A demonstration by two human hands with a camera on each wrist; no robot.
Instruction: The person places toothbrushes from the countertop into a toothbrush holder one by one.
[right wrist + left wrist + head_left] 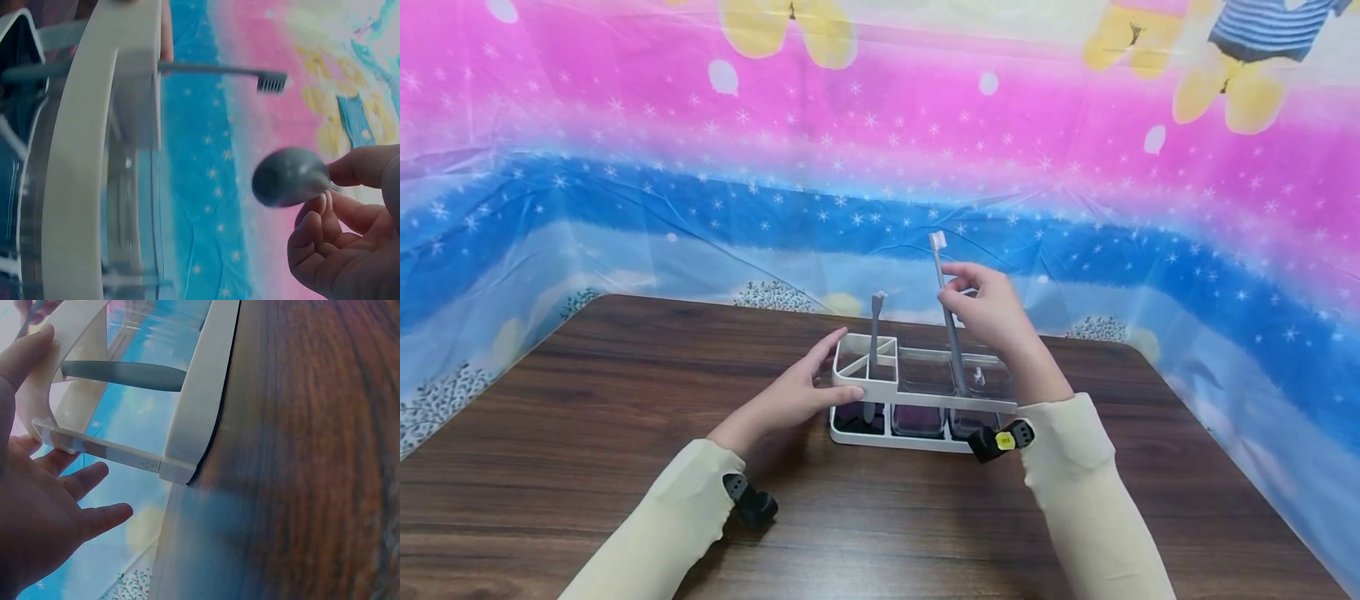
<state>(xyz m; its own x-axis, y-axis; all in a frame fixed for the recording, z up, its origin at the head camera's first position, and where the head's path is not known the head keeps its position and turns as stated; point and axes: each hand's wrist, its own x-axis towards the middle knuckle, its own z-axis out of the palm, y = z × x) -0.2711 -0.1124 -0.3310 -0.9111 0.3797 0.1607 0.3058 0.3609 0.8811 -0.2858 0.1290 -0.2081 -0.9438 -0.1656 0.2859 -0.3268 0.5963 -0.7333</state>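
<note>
A white two-tier toothbrush holder (pixel 955 402) stands on the wooden table. My left hand (pixel 805 387) grips its left end, the thumb on the front of the upper tier and fingers at the side and back. In the left wrist view, two fingers of that hand (pixel 56 512) stick out loosely. My right hand (pixel 992 304) pinches a grey toothbrush (pixel 950 321), bristles up, over the holder's right half. Its rounded handle end (pixel 290 177) faces the right wrist camera. Another grey toothbrush (pixel 875 325) stands upright in the holder's left divided section (pixel 850 362).
Clear cups (pixel 925 373) sit in the holder's middle and right, with a small white shape (pixel 978 377) showing at the right one. The brown wooden table (pixel 587 417) extends around the holder. Behind it hangs a pink and blue printed cloth (pixel 850 167).
</note>
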